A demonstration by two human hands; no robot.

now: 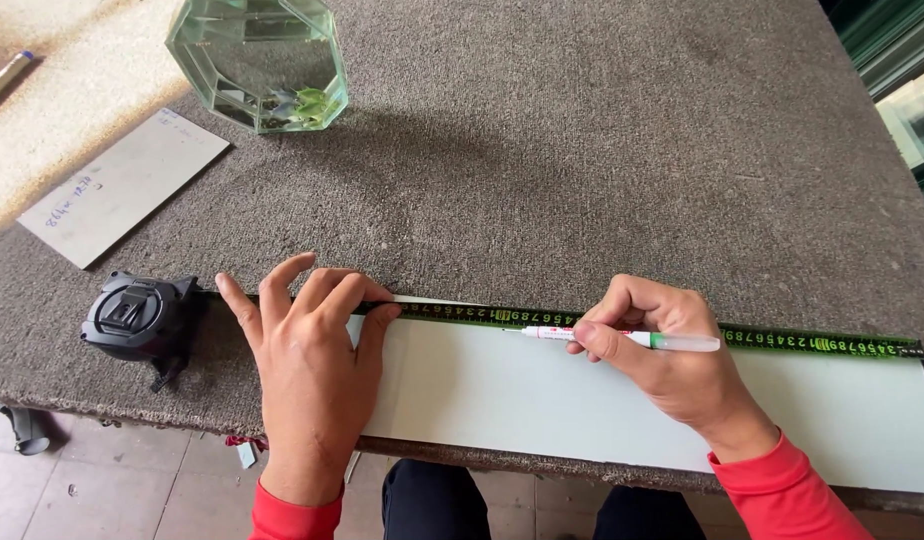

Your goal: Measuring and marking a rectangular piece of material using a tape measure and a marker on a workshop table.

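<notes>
- My right hand (672,355) fingers (597,338) pinch a white marker pen (622,338), tip pointing left, lying along the far edge of the white panel (602,405).
- My left hand (307,360) is flat and spread wide, holding nothing; fingertips press the yellow-green tape blade (782,338) at the panel's left far corner.
- Tape blade runs left to right along the panel's far edge, hook end at far right.
- Black tape measure case (137,315) sits just left of my left hand, on the grey carpeted bench (582,150).
- White panel lies along the bench's near edge.
- Far left: small grey sheet (122,185) with writing, and an octagonal glass vessel (257,60) with a green plant inside, well apart from my hands.
</notes>
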